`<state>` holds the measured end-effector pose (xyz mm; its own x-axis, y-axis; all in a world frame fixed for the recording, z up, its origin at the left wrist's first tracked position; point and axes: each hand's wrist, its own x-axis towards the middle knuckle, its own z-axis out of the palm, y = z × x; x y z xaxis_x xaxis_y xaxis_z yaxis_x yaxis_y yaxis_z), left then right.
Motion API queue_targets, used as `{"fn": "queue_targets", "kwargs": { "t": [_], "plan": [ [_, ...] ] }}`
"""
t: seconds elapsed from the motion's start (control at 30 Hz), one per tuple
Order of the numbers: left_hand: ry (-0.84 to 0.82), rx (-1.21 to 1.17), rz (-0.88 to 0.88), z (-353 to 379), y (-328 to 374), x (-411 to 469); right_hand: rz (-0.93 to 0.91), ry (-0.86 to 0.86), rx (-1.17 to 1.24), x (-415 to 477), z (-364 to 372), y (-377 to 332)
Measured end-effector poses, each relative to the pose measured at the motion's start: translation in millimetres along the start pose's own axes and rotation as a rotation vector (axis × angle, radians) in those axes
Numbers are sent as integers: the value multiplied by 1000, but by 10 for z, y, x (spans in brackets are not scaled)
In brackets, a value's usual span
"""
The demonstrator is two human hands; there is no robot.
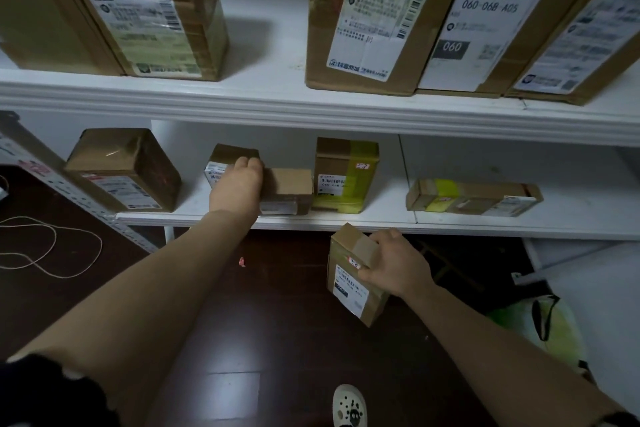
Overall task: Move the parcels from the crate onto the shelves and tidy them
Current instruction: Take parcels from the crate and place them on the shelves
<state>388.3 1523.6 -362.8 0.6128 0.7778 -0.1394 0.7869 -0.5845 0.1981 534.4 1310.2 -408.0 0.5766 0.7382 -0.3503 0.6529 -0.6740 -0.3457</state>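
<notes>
My left hand (239,187) reaches onto the lower white shelf (381,218) and grips a small brown parcel (232,158) with a white label, its fingers curled over the top. Right beside it stands a plain low box (287,189). My right hand (394,265) holds a small labelled cardboard parcel (353,274) in the air, just below and in front of the shelf's front edge, tilted. The crate is not in view.
On the lower shelf also stand a taped box (128,170) at left, a tall box with yellow tape (346,175), and a flat long parcel (474,198) at right. Large boxes (381,17) fill the upper shelf (277,100). A cord (52,246) and a green bag (540,322) lie on the dark floor.
</notes>
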Motion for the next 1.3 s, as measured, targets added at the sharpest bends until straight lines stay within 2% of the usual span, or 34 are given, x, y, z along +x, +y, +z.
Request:
{"fn": "queue_targets", "kwargs": {
  "t": [0.23, 0.63, 1.03, 1.3],
  "plan": [
    [-12, 3, -34, 16, 56, 144, -21, -30, -22, 57, -13, 35],
    [-42, -10, 25, 52, 21, 335, -56, -54, 4, 125, -15, -69],
    [-73, -71, 97, 40, -61, 216, -102, -48, 15, -14, -140, -306],
    [-9, -69, 163, -120, -170, -157, -108, -18, 10, -268, -283, -533]
  ]
}}
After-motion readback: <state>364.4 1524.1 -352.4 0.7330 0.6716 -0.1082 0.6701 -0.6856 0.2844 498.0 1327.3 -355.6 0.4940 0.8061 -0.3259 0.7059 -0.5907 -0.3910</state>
